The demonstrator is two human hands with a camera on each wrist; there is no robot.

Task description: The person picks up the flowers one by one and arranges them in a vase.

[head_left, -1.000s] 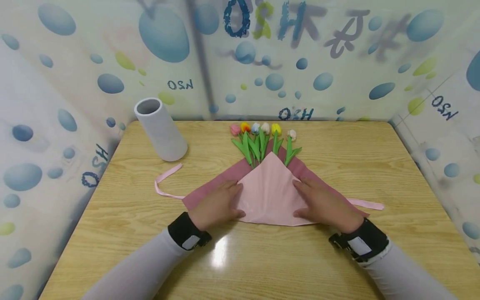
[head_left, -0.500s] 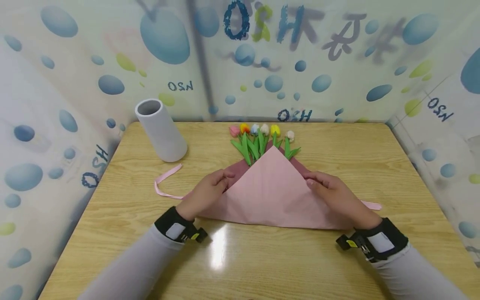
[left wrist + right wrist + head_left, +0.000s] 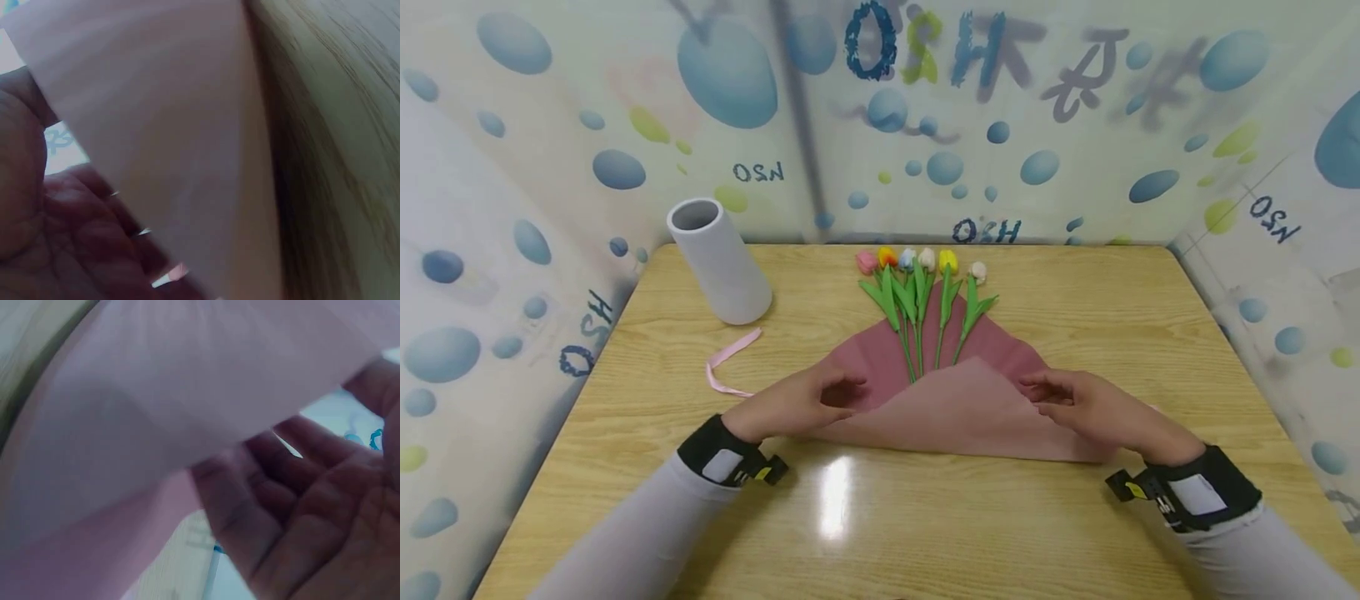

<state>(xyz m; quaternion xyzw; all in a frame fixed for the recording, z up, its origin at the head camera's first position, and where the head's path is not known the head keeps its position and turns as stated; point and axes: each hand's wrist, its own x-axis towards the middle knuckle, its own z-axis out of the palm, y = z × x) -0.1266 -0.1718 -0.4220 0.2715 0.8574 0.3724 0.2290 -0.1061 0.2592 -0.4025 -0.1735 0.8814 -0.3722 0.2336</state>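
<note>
Several artificial tulips [image 3: 919, 292] with green stems lie on a sheet of wrapping paper [image 3: 880, 346], dark pink inside. Its near side is folded up as a paler flap [image 3: 947, 412] over the lower stems. My left hand [image 3: 801, 404] is at the flap's left edge, thumb and fingers apart. In the left wrist view its fingers [image 3: 87, 231] reach behind the paper's edge. At the opposite edge my right hand [image 3: 1093, 408] has its fingers loosely bent. The right wrist view shows these fingers [image 3: 231, 506] partly behind the paper, with the thumb apart.
A white vase [image 3: 722, 262] stands at the back left of the wooden table [image 3: 865, 533]. A pink ribbon [image 3: 722, 367] sticks out left of the paper. Behind the table hangs a patterned curtain [image 3: 880, 125].
Both hands have moved outward, away from each other. The flap's peak has dropped toward me, uncovering more of the stems and of the dark pink inside.
</note>
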